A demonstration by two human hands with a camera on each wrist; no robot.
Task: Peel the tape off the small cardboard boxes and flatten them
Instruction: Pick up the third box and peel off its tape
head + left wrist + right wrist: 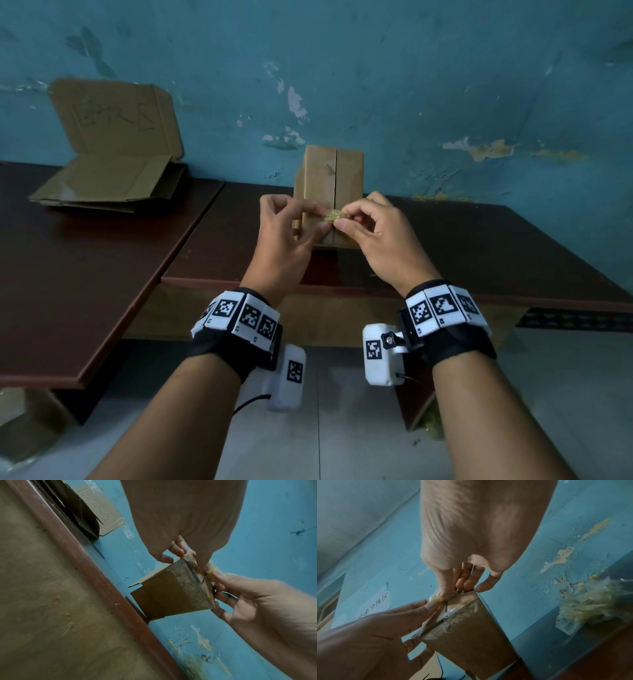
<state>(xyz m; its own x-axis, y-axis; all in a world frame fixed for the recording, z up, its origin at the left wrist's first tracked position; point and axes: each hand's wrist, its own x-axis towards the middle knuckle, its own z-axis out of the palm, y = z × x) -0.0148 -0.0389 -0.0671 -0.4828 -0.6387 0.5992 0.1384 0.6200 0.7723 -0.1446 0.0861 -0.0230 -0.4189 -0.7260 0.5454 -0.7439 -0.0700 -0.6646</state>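
Dark wood table (479, 246) fills mid frame, w/ blue peeling wall (445, 85) behind. Flattened cardboard (113, 178) sits upper left. Box (330, 171) stands upright at frame centre on table, by the wall, seam facing the camera. Left hand (287, 233) and right hand (380, 236) meet in front of box, each pinching the yellowish tape wad (335, 215) btwn thumb & fingertips.
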